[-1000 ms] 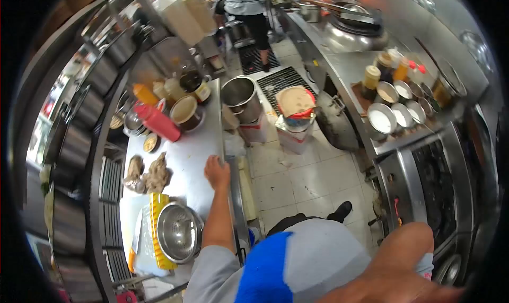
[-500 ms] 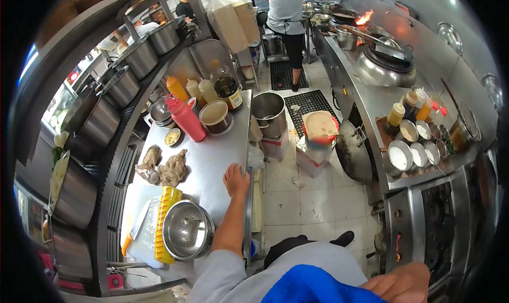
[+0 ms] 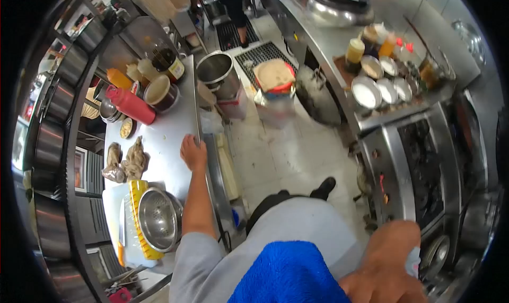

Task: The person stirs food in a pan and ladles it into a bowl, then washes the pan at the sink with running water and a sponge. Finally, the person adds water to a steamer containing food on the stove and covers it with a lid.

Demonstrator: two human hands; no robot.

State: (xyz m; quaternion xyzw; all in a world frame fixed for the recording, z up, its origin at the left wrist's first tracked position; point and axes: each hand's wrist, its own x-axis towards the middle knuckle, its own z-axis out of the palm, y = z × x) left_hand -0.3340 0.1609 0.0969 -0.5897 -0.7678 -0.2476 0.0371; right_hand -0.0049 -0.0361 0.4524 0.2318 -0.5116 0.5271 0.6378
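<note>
My left hand rests on the edge of the steel table, palm down, with nothing visible in it. Nearest to it on the table are a steel colander, a yellow cling film box and bundled plastic bags. An orange-handled knife lies on the white cutting board. My right hand is low at the bottom edge, beside the blue towel on my front. Its fingers are cut off or hidden, so I cannot tell what they hold.
Sauce bottles, including a red squeeze bottle, stand at the table's far end. A deep pot and a red-rimmed container occupy the aisle. A stove and seasoning bowls line the right. Another person stands ahead.
The view has tilted down and shifted, so the table and bottles appear further left. My left hand stays at the table edge. More of my right forearm and hand shows.
</note>
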